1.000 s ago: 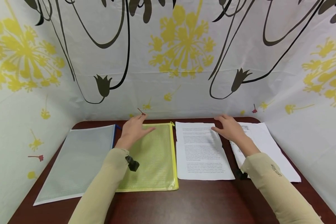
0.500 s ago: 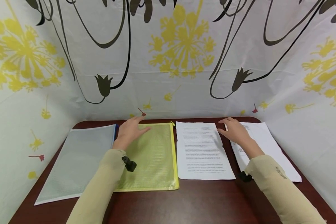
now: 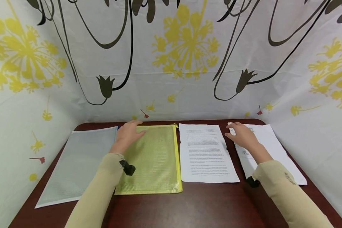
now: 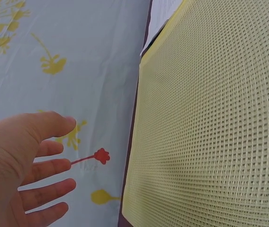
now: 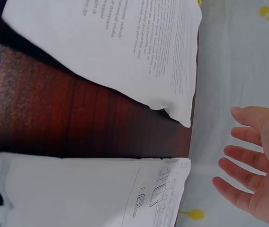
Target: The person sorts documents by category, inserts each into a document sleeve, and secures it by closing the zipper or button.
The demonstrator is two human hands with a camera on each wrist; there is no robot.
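Note:
Above the upper left part of a yellow mesh zipper pouch (image 3: 156, 158) is my left hand (image 3: 128, 134), fingers apart and holding nothing. The left wrist view shows the same hand (image 4: 28, 170) with thumb and fingers spread, beside the pouch's mesh (image 4: 210, 118). My right hand (image 3: 243, 135) hovers over the upper left corner of the right-hand paper stack (image 3: 270, 148), which carries a printed drawing. Seen from the right wrist, that hand (image 5: 260, 161) has relaxed, parted fingers and grips nothing. A stack of printed text pages (image 3: 206, 155) lies between the two hands.
A white mesh pouch (image 3: 79, 161) with a blue edge lies at the left of the dark brown table (image 3: 205, 202). Patterned white cloth (image 3: 165, 95) stands behind the table and along both sides. Black wrist cameras (image 3: 128, 167) sit at the cuffs.
My left hand has drifted left and slightly nearer over the yellow pouch. The right hand has moved right, from the text pages' edge to over the right-hand stack. Papers and pouches stay put.

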